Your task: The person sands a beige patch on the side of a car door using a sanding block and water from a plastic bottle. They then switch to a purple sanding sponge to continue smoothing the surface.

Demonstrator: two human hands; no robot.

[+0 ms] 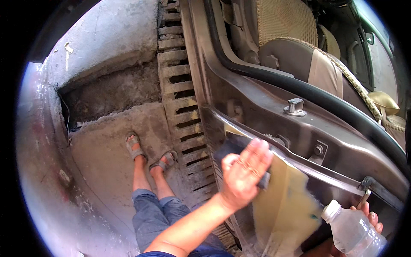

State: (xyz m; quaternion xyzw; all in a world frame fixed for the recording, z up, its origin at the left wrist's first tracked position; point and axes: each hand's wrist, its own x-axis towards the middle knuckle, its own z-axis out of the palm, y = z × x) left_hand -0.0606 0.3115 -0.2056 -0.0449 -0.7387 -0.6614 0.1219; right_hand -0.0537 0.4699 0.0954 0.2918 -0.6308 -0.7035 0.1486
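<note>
My left hand (245,177) presses a dark sheet of sandpaper (231,144) flat against the side of a brown car body, its fingers together and extended. The sheet's edges show on both sides of the hand; the rest lies hidden beneath it. Around and below it spreads a yellowish filler patch (280,201) with a smooth, wet-looking surface. At the lower right, my right hand (371,217) is wrapped round a clear plastic bottle (357,233) with a white cap. The bottle tilts with its cap toward the patch, and it hides most of that hand.
The car's door opening has a black rubber seal (308,88), a metal door striker (295,107) and a bolted bracket (318,150). Seats with beige covers (287,19) are inside. A slotted drain grate (186,109) runs beside the car. My sandalled feet (150,154) stand on concrete next to it.
</note>
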